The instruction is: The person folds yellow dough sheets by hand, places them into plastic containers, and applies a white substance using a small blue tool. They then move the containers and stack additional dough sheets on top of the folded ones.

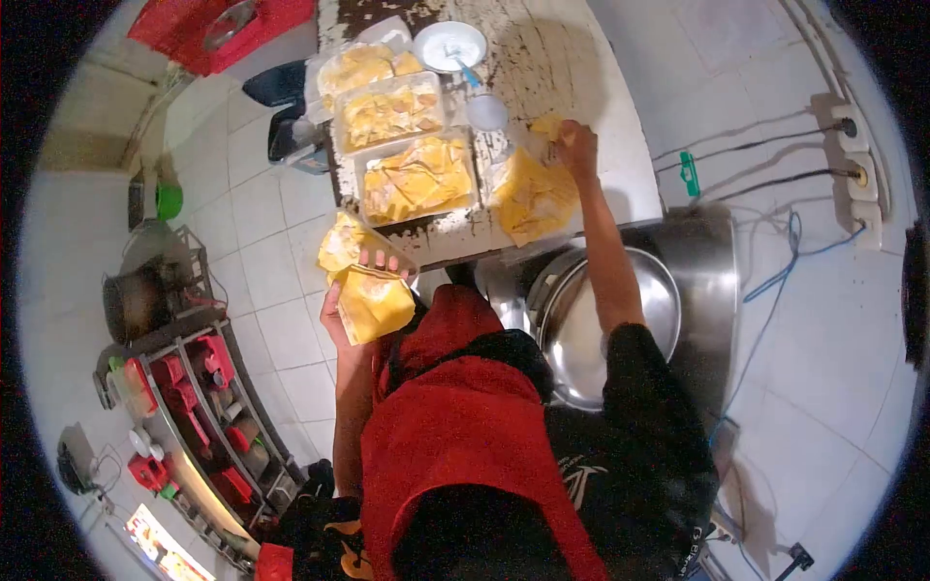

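Head camera, looking down over a person in a red apron at a worn white table. The left hand, at the near left off the table's edge, is closed around a yellow filled wrapper. The right hand reaches far across, fingers pinched on a thin yellow sheet above the loose stack of sheets.

This looks like the wrapping step: one piece done, a fresh sheet being lifted, which needs a gentle peel.

Trays of yellow pieces crowd the table's left; a small white bowl sits far. A steel basin lies just beneath the right arm, so free room is narrow.
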Tool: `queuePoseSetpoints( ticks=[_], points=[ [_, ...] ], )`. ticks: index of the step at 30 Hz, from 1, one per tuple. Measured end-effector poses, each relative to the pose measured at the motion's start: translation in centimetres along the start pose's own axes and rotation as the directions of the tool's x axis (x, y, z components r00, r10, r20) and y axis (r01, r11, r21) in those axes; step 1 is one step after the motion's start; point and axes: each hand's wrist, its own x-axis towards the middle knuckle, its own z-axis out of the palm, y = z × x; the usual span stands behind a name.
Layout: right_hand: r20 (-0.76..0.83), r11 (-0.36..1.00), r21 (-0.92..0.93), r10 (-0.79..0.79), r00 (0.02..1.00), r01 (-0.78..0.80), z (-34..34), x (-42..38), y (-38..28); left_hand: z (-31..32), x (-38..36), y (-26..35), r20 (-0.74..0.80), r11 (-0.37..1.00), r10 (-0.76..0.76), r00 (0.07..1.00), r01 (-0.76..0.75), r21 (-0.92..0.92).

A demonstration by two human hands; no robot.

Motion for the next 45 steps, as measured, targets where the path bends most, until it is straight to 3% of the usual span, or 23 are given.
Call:
queuePoseSetpoints(
  ticks=[2, 4, 6, 8, 10, 12, 15, 17, 18, 19, 20, 21, 22, 24, 25, 28, 29, 32, 37, 39, 41, 42, 45],
  points=[
    [-0.251, 0.769, 0.636, 0.286, 0.925, -0.065, -0.5, -1.0, -0.4, -0.4, -0.3, 0.6, 0.065, 0.999, -0.011, 0.998, 0.014, -0.045],
    [-0.363, 0.659, 0.746, 0.282, 0.888, 0.096, -2.6, -0.4, -1.3, 0.1, -0.8, 1.1, -0.019, 0.996, 0.008, 1.000, -0.009, -0.089],
    [-0.144, 0.432, 0.902, 0.289, 0.947, 0.005, -8.0, -0.8, -4.3, 0.3, -0.9, 1.6, -0.003, 0.998, 0.004, 1.000, -0.004, -0.065],
    [0.021, 0.616, 0.785, 0.064, 0.998, -0.056, -10.9, -1.1, -5.5, -0.8, -0.2, 1.7, 0.059, 0.992, 0.001, 0.998, 0.006, -0.129],
    [0.065, 0.614, 0.789, -0.031, 0.997, -0.032, -14.8, -1.3, -9.3, -1.8, 1.0, 1.7, 0.204, 0.988, -0.051, 0.978, 0.080, -0.134],
    [0.106, 0.610, 0.793, -0.137, 0.985, 0.000, -19.5, -1.3, -13.8, -1.1, 1.9, 1.5, 0.155, 0.988, -0.083, 0.984, 0.102, -0.119],
    [0.177, 0.502, 0.864, -0.381, 0.907, 0.043, -26.2, -2.5, -21.4, -0.4, 3.6, 0.5, 0.060, 0.986, -0.094, 0.994, 0.101, -0.130],
    [0.179, 0.182, 0.978, -0.498, 0.848, -0.099, -28.7, -3.6, -26.2, 0.7, 4.2, 0.2, 0.091, 0.991, -0.096, 0.991, 0.104, -0.083],
    [0.178, 0.180, 0.979, -0.511, 0.841, -0.098, -28.7, -3.6, -28.1, 1.7, 4.2, 0.4, 0.085, 0.995, -0.085, 0.993, 0.089, -0.040],
    [0.133, 0.267, 0.963, -0.607, 0.784, 0.044, -28.6, -3.4, -29.7, 1.0, 4.6, 0.2, 0.085, 0.996, -0.073, 0.994, 0.077, -0.045],
    [0.103, 0.333, 0.923, -0.697, 0.710, 0.193, -28.7, -3.3, -31.0, -0.2, 5.1, -0.2, 0.264, 0.978, -0.062, 0.963, 0.111, -0.176],
    [0.104, 0.333, 0.922, -0.705, 0.701, 0.198, -28.0, -3.6, -32.2, -1.0, 5.2, -0.4, 0.433, 0.941, -0.024, 0.901, 0.167, -0.295],
    [0.064, 0.343, 0.903, -0.702, 0.710, 0.259, -26.8, -4.1, -33.1, 0.1, 4.5, 0.0, 0.435, 0.940, -0.009, 0.900, 0.156, -0.303],
    [0.024, 0.348, 0.880, -0.713, 0.701, 0.323, -25.4, -4.7, -34.5, 2.4, 2.3, 0.9, 0.303, 0.972, 0.084, 0.949, -0.012, -0.233],
    [0.020, 0.304, 0.922, -0.654, 0.756, 0.238, -25.2, -5.2, -35.1, 2.9, 1.4, 1.6, 0.181, 0.980, 0.114, 0.977, -0.081, -0.181],
    [0.040, 0.209, 0.974, -0.558, 0.829, 0.093, -25.8, -6.3, -36.8, 2.0, -0.5, 3.5, 0.121, 0.981, 0.118, 0.986, -0.097, -0.169],
    [0.031, 0.233, 0.964, -0.583, 0.812, 0.131, -25.9, -6.5, -37.0, 2.0, -1.1, 3.9, -0.002, 0.991, 0.135, 0.991, -0.135, 0.001],
    [0.090, 0.308, 0.943, -0.591, 0.802, 0.122, -25.0, -7.4, -37.8, 2.6, -2.0, 4.4, 0.075, 0.970, 0.237, 0.969, -0.241, 0.041],
    [0.145, 0.374, 0.922, -0.575, 0.805, 0.101, -24.5, -8.5, -38.8, 2.2, -2.7, 4.1, -0.012, 0.927, 0.375, 0.927, -0.375, 0.011],
    [0.010, 0.203, 0.970, -0.591, 0.807, 0.137, -23.4, -8.5, -39.2, 1.3, -3.1, 4.4, -0.015, 0.919, 0.393, 0.919, -0.393, 0.033],
    [0.099, 0.193, 0.981, -0.549, 0.830, 0.011, -23.4, -8.4, -39.2, 0.5, -3.6, 4.7, -0.188, 0.926, 0.260, 0.947, -0.189, 0.327],
    [0.188, 0.178, 0.978, -0.506, 0.842, -0.112, -23.6, -8.4, -39.2, 0.8, -3.7, 4.6, -0.188, 0.927, 0.257, 0.948, -0.187, 0.327],
    [0.139, 0.051, 0.990, -0.478, 0.867, -0.131, -22.2, -7.9, -38.5, 1.5, -3.6, 4.2, -0.134, 0.831, 0.407, 0.903, -0.305, 0.465]
  ],
)
